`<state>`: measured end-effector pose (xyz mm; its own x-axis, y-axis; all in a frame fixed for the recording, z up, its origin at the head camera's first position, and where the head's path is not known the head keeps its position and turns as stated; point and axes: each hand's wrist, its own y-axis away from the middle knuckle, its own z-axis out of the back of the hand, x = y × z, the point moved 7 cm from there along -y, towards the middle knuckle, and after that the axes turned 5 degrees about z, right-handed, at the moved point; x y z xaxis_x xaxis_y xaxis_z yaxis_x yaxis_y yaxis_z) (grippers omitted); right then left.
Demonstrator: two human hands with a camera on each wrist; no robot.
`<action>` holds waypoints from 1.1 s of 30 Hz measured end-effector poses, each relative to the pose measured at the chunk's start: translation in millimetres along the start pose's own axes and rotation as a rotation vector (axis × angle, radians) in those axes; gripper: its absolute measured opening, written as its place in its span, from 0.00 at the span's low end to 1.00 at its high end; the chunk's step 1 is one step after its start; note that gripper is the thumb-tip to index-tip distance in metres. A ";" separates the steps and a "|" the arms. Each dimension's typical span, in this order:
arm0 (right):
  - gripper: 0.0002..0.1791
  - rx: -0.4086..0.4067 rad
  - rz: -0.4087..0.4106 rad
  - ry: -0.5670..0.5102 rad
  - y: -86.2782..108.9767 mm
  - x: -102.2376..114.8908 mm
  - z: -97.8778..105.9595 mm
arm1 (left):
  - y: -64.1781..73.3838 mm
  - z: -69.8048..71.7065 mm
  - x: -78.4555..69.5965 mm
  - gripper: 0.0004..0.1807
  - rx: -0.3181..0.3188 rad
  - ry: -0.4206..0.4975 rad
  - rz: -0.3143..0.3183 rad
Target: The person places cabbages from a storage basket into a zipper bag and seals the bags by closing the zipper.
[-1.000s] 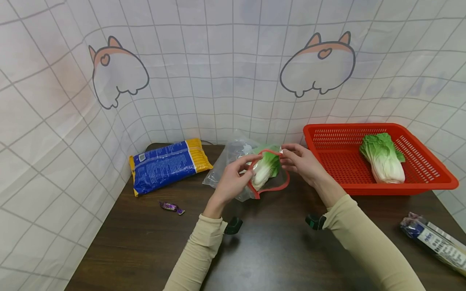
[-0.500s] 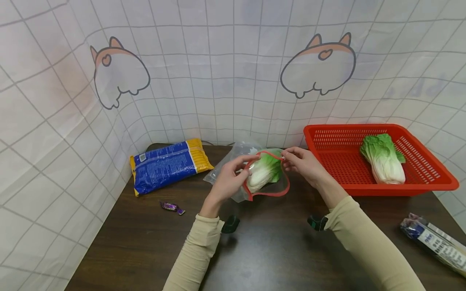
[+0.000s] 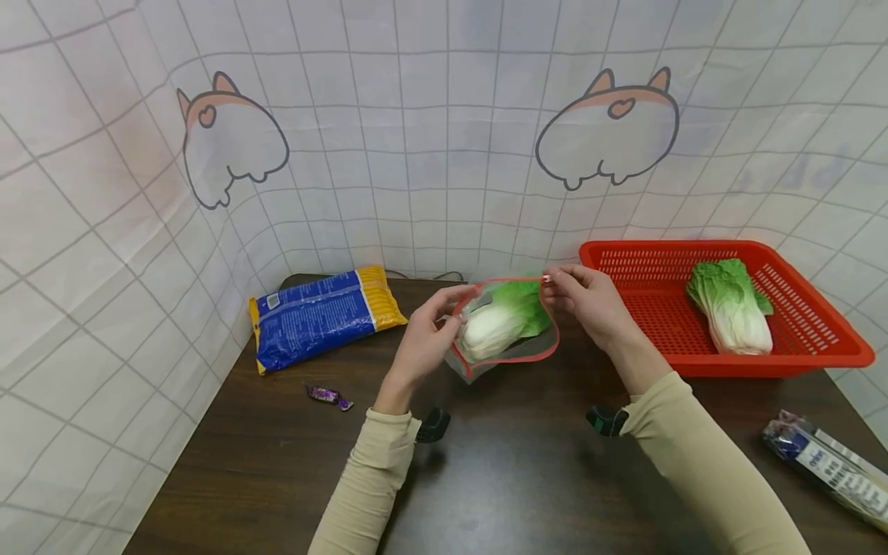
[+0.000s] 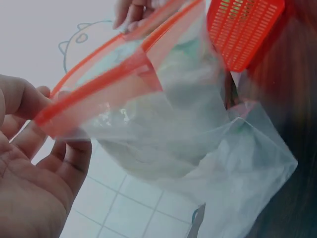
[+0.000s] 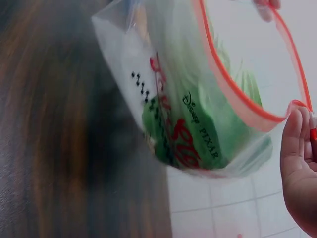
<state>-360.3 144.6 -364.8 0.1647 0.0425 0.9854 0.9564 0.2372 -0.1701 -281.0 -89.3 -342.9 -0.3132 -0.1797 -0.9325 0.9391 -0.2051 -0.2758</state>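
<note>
A clear zip bag [image 3: 479, 372] with a red zip edge is held mouth-up between both hands, and a napa cabbage [image 3: 494, 327] shows inside it. My left hand [image 3: 425, 339] pinches the left end of the red edge, thumb and fingers on the plastic. At the opposite end, my right hand [image 3: 590, 301] pinches the edge near a small white slider [image 3: 546, 278]. In the right wrist view the bag [image 5: 193, 124] carries red and black printing, with green leaves behind it. The left wrist view has the bag's lower corner [image 4: 267, 163] hanging down beside the dark table.
A red basket [image 3: 694, 362] with another napa cabbage [image 3: 730, 308] stands right of the hands. To the left lie a blue and yellow packet [image 3: 319, 314] and a small purple-wrapped candy [image 3: 329, 396]. A long labelled package [image 3: 832, 466] lies at the right edge of the dark table [image 3: 513, 478].
The bag's mouth has spread wider as the hands moved apart, the left hand going slightly left. More of the cabbage now shows, and the bag's body has swung from behind to beneath the opening.
</note>
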 end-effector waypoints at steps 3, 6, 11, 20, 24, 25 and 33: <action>0.20 -0.004 0.043 -0.035 -1.2 9.1 -2.5 | -2.5 4.1 5.7 0.22 -0.028 0.016 -0.020; 0.23 -0.005 0.076 -0.070 -1.9 18.0 -5.8 | -7.5 7.2 21.0 0.22 -0.050 0.014 -0.021; 0.24 0.004 0.117 -0.146 -3.0 30.2 -10.8 | -13.5 10.6 43.4 0.23 -0.057 0.017 0.007; 0.22 -0.022 0.141 -0.211 -3.7 42.1 -13.2 | -12.8 10.7 69.6 0.33 0.006 -0.114 0.211; 0.20 -0.023 0.145 -0.242 -3.5 43.8 -12.0 | -12.0 9.7 78.6 0.34 0.044 -0.131 0.246; 0.20 -0.022 0.147 -0.245 -3.4 44.0 -11.5 | -10.5 9.4 74.9 0.33 0.056 -0.131 0.254; 0.21 -0.033 0.119 -0.263 -2.2 40.6 -6.3 | -14.1 12.3 85.6 0.20 0.008 -0.126 0.256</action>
<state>-354.2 139.7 -324.5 0.2118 0.3197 0.9236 0.9422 0.1843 -0.2799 -322.8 -113.6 -416.0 -0.0820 -0.3450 -0.9350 0.9888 -0.1454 -0.0331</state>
